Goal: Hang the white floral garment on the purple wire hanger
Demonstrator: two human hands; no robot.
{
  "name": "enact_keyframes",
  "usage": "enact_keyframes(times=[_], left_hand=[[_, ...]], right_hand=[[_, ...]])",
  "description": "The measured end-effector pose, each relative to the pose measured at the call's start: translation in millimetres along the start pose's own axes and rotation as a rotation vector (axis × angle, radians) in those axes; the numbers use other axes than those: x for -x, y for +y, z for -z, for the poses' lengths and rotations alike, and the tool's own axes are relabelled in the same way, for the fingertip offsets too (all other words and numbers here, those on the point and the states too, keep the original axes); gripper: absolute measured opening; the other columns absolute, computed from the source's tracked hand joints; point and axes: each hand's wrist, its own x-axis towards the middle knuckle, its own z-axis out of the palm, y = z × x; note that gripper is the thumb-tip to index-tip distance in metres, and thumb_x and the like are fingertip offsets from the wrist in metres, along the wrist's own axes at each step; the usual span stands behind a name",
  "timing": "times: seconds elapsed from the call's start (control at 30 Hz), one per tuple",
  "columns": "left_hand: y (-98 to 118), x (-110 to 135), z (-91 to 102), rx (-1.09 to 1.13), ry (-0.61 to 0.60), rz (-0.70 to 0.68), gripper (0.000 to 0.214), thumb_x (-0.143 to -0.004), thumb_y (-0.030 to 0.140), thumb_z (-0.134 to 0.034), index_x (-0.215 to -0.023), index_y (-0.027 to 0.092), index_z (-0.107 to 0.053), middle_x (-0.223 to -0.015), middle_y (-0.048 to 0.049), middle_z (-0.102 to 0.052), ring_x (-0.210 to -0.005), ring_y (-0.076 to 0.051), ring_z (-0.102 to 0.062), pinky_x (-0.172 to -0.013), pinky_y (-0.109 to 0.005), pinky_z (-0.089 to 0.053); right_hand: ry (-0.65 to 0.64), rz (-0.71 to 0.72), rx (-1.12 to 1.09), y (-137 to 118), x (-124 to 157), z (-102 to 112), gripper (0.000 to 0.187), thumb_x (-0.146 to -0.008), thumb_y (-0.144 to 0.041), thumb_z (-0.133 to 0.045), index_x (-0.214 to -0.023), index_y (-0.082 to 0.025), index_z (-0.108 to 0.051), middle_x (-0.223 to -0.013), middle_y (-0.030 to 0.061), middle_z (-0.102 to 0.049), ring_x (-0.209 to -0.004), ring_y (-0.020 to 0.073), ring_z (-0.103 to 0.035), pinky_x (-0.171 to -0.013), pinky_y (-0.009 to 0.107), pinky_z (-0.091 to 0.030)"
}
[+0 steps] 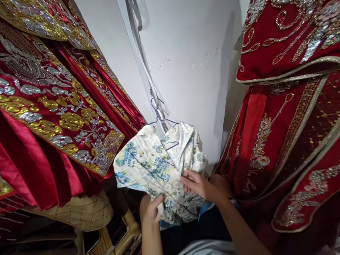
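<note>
A white blouse [152, 159] with blue and yellow flowers hangs in front of me on a thin dark-blue hanger [168, 121]. The hanger's hook sits on a pale metal stand [138, 50] by the wall. My left hand [154, 209] grips the blouse's lower left edge, thumb on top and the other fingers hidden behind the cloth. Near the front opening my right hand [197, 184] pinches the fabric between thumb and curled fingers. The blouse's bottom is gathered and bunched between both hands.
Red embroidered garments with gold and silver sequins [70, 121] hang close on the left. On the right hang more red beaded garments [292, 23]. A wooden chair [121, 248] with a tan quilted cushion [85, 214] stands at lower left. A white wall [186, 41] is straight ahead.
</note>
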Motion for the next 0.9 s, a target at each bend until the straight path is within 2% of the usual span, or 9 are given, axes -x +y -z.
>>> enact_keyframes(times=[0.17, 0.27, 0.37, 0.5, 0.7, 0.77, 0.8, 0.9], left_hand=[[8, 6, -18.1, 0.120, -0.141, 0.146, 0.055, -0.062, 0.037, -0.086, -0.109, 0.011, -0.073, -0.108, -0.0149, -0.075, -0.120, -0.038, -0.061, -0.105, -0.050, -0.046], [9, 10, -25.1, 0.139, -0.147, 0.176, 0.054, -0.059, 0.039, -0.088, -0.103, 0.010, -0.074, -0.111, -0.0159, -0.074, -0.124, -0.039, -0.058, -0.109, -0.050, -0.043], [12, 13, -27.6, 0.113, -0.128, 0.169, 0.056, -0.054, 0.039, -0.091, -0.100, 0.011, -0.075, -0.116, -0.0158, -0.072, -0.128, -0.039, -0.054, -0.112, -0.049, -0.040], [18, 16, -28.0, 0.058, -0.166, 0.152, 0.060, -0.054, 0.038, -0.092, -0.106, 0.012, -0.074, -0.120, -0.0153, -0.071, -0.130, -0.038, -0.053, -0.113, -0.048, -0.039], [14, 18, -27.3, 0.055, -0.206, 0.162, 0.061, -0.059, 0.038, -0.088, -0.112, 0.012, -0.072, -0.115, -0.0148, -0.073, -0.121, -0.037, -0.060, -0.108, -0.049, -0.042], [8, 12, -26.4, 0.060, -0.154, 0.128, 0.060, -0.062, 0.037, -0.086, -0.114, 0.013, -0.070, -0.111, -0.0142, -0.074, -0.116, -0.036, -0.064, -0.104, -0.049, -0.045], [4, 8, -25.6, 0.055, -0.080, 0.071, 0.058, -0.063, 0.035, -0.084, -0.115, 0.015, -0.069, -0.108, -0.0133, -0.074, -0.113, -0.035, -0.065, -0.102, -0.048, -0.047], [-5, -6, -21.1, -0.029, 0.355, -0.242, 0.045, -0.070, 0.030, -0.075, -0.112, 0.018, -0.065, -0.101, -0.0092, -0.072, -0.109, -0.030, -0.065, -0.096, -0.043, -0.050]], right_hand=[[0.126, 0.062, 0.165, -13, 2, -7, 0.043, -0.096, -0.053, -0.045, -0.069, -0.024, -0.032, -0.060, -0.0058, -0.030, -0.053, 0.0131, -0.032, -0.055, 0.029, -0.028], [0.160, 0.119, 0.207, -17, 4, -1, 0.046, -0.097, -0.052, -0.043, -0.065, -0.023, -0.025, -0.060, -0.0055, -0.022, -0.054, 0.0130, -0.025, -0.054, 0.030, -0.020], [0.179, 0.105, 0.140, -18, 5, 3, 0.046, -0.098, -0.051, -0.039, -0.063, -0.023, -0.026, -0.059, -0.0052, -0.023, -0.054, 0.0134, -0.025, -0.055, 0.030, -0.020], [0.155, 0.063, 0.080, -20, 5, -1, 0.042, -0.099, -0.050, -0.036, -0.066, -0.024, -0.035, -0.060, -0.0041, -0.034, -0.054, 0.0153, -0.034, -0.056, 0.031, -0.028], [0.212, 0.130, 0.098, -18, -1, -6, 0.041, -0.098, -0.050, -0.042, -0.067, -0.025, -0.033, -0.059, -0.0040, -0.032, -0.053, 0.0158, -0.033, -0.054, 0.031, -0.026], [0.220, 0.134, 0.075, -17, -2, -7, 0.041, -0.097, -0.049, -0.043, -0.066, -0.025, -0.033, -0.058, -0.0042, -0.031, -0.052, 0.0150, -0.031, -0.052, 0.031, -0.024], [0.226, 0.130, 0.060, -17, -2, -7, 0.041, -0.096, -0.049, -0.044, -0.066, -0.025, -0.032, -0.057, -0.0044, -0.030, -0.051, 0.0145, -0.029, -0.051, 0.030, -0.023], [0.243, 0.144, 0.051, -17, 0, -7, 0.042, -0.095, -0.048, -0.047, -0.064, -0.025, -0.031, -0.057, -0.0051, -0.026, -0.050, 0.0135, -0.024, -0.050, 0.030, -0.019]])
